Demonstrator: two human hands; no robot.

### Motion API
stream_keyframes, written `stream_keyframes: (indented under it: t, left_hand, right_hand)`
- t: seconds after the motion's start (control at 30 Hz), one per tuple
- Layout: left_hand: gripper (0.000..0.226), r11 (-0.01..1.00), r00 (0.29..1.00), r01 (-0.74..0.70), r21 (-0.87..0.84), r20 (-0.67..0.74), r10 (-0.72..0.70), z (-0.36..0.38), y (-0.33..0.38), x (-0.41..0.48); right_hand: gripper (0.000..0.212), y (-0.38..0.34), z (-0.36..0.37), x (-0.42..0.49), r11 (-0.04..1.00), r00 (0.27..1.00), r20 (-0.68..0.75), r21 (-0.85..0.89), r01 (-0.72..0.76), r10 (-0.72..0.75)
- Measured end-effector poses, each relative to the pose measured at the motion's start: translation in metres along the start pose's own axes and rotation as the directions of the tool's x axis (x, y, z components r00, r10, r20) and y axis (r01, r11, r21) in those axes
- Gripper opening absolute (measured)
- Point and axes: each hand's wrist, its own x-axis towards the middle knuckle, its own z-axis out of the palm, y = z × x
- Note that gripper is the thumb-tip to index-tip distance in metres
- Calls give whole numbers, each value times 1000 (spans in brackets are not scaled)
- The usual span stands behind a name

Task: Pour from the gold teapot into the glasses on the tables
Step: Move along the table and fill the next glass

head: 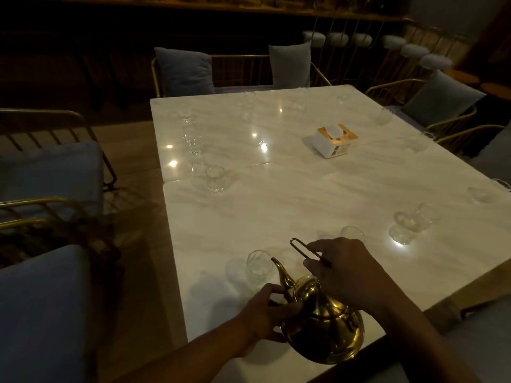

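Two hands are engaged on the gold teapot point(323, 324), which is held low over the near edge of the white marble table point(276, 217); the left hand point(265, 313) is curled round its body by the spout base; the right hand point(348, 275) is pinched on the raised wire handle point(307, 252). The spout tip is seen just short of the nearest glass point(258, 265), beyond the teapot to its left; this is judged the target. The spout should be brought over the rim and tilted slowly, with the body steadied, so nothing is spilled on the glossy top. A second glass point(352, 234) is partly hidden beyond the right hand; a cluster of glasses point(409, 225) is seen farther right of the teapot; a tissue box point(333, 140) is set well beyond it; cushioned gold-frame chairs point(182, 70) are ranged at the far side; the room is dim.
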Motion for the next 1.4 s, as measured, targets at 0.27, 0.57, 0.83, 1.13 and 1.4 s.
stream_keyframes:
  t: [0.27,0.57,0.83,1.13,1.4]
  left_hand:
    - [67,1000,1000,-1,8,-4,1,-1,-2,-2]
    - [73,1000,1000,-10,18,3,10,-2,-3,-1]
    - [68,999,1000,-7,50,-5,8,-2,-2,0]
    - [62,998,1000,-5,60,1,5,-1,-2,-2]
    - [55,997,1000,1,80,-28,1,-1,1,-4]
  right_hand:
    - [42,-2,-1,-2,1000,1000,5,-17,-24,25]
    - [43,-3,-2,-4,999,999,1,3,-45,45]
    - [44,-5,-4,-7,998,998,-2,12,-66,66]
    - [42,-7,-6,-10,998,998,-14,-15,-54,54]
    - [41,-6,-6,-16,997,998,-3,31,-70,70]
